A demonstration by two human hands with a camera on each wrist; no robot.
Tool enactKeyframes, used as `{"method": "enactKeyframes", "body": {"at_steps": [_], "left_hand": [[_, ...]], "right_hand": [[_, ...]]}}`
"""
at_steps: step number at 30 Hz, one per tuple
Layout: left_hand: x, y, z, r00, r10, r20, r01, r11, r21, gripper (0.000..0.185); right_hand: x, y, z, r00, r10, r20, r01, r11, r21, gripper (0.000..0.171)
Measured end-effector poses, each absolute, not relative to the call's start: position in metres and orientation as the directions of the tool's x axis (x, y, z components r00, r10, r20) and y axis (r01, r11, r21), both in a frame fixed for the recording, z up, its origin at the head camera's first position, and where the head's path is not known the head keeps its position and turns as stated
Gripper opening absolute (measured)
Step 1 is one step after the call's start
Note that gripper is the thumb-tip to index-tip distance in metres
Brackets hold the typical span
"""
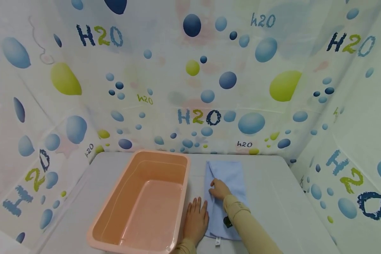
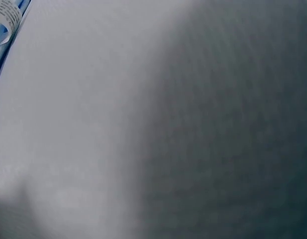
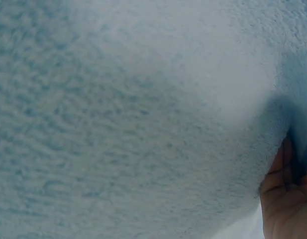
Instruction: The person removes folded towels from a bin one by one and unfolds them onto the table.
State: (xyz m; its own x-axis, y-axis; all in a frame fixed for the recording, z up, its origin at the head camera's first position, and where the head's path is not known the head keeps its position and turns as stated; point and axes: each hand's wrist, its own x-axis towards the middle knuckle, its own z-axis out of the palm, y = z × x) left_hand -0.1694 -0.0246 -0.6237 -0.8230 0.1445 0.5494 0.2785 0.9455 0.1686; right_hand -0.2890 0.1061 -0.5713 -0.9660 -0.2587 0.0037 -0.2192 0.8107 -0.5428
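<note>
A folded light blue towel (image 1: 225, 197) was laid on the grey counter (image 1: 273, 197), stretched lengthwise away from the person, and both hands were placed at it. The right hand (image 1: 220, 189) was rested on the middle of the towel, with its fingers bent down onto the cloth near a fold line; whether the cloth was pinched or only pressed could not be told from the head view. In the right wrist view the fuzzy blue surface of the towel (image 3: 133, 124) was seen very close, and part of the right hand (image 3: 285, 199) was shown at the lower right edge, touching the cloth. The left hand (image 1: 195, 220) was laid flat with straight, slightly spread fingers on the counter, just beside the left edge of the towel, perhaps touching it. A small white label (image 1: 217, 241) was seen at the near end of the towel, close to the right sleeve (image 1: 251, 229). A pink plastic tub (image 1: 114, 229) was placed just to the left of the left hand. In the left wrist view mostly the blurred counter (image 2: 158, 124) was shown.
</note>
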Motion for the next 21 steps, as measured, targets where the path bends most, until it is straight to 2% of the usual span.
{"method": "enactKeyframes", "body": {"at_steps": [7, 16, 21], "left_hand": [[-0.17, -0.022, -0.619, -0.851, 0.129, 0.51, 0.262, 0.945, 0.198, 0.034], [-0.168, -0.021, -0.626, -0.841, 0.114, 0.529, 0.262, 0.941, 0.214, 0.035], [-0.173, -0.021, -0.628, -0.824, 0.124, 0.553, 0.272, 0.942, 0.195, 0.035]], "right_hand": [[-0.293, 0.117, -0.567, -0.947, -0.322, -0.006, -0.262, 0.783, -0.564, 0.044], [-0.29, 0.127, -0.557, -0.923, -0.379, -0.072, -0.292, 0.808, -0.511, 0.054], [-0.292, 0.137, -0.546, -0.924, -0.357, -0.141, -0.249, 0.837, -0.487, 0.062]]}}
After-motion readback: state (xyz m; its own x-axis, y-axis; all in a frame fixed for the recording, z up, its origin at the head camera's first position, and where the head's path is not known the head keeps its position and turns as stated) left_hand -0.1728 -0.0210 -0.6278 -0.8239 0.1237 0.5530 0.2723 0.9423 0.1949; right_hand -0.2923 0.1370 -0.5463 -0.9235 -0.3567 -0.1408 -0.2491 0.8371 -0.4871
